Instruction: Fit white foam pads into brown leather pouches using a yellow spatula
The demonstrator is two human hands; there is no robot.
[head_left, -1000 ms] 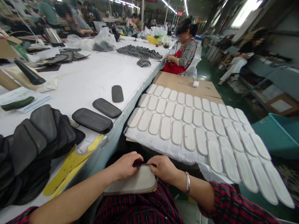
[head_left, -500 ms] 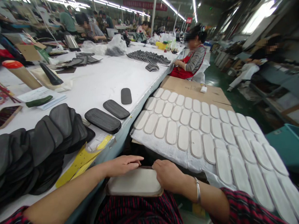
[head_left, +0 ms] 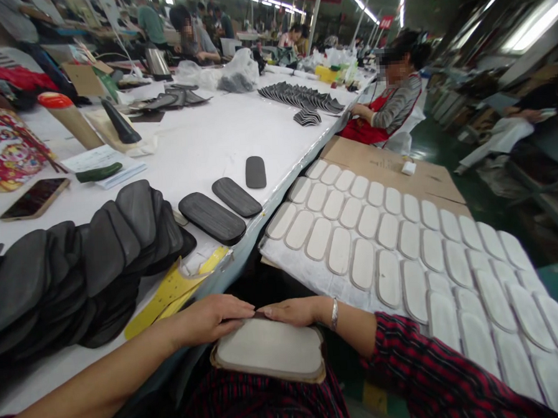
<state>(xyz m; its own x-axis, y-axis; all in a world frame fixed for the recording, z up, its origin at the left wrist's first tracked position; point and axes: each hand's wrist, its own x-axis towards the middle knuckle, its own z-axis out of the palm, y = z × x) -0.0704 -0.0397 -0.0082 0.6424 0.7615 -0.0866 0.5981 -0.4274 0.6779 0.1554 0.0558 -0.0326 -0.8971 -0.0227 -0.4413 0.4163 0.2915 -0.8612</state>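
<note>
A pale rounded-oblong panel (head_left: pixel 270 348) with a brownish rim lies at my lap, its long far edge under both hands. My left hand (head_left: pixel 221 317) rests along the left part of that edge, fingers stretched out together and pointing right. From the other side my right hand (head_left: pixel 292 311) lies flat over the same edge, its fingertips almost meeting the left ones. A thin strip of dark edge shows between the fingertips. What the thumbs do beneath is hidden.
Overlapping dark oblong pieces (head_left: pixel 103 249) heap on the white table (head_left: pixel 195 138) at left, with a yellow strip (head_left: pixel 164 296) by its edge. Rows of pale oblong panels (head_left: pixel 363 264) cover a board at right. A phone (head_left: pixel 35 198) lies far left; a person in a red apron (head_left: pixel 372 120) sits beyond.
My right hand has gone from curled at the panel's far right corner to flat along its far edge. My left hand has come down onto that edge. The view has turned slightly left.
</note>
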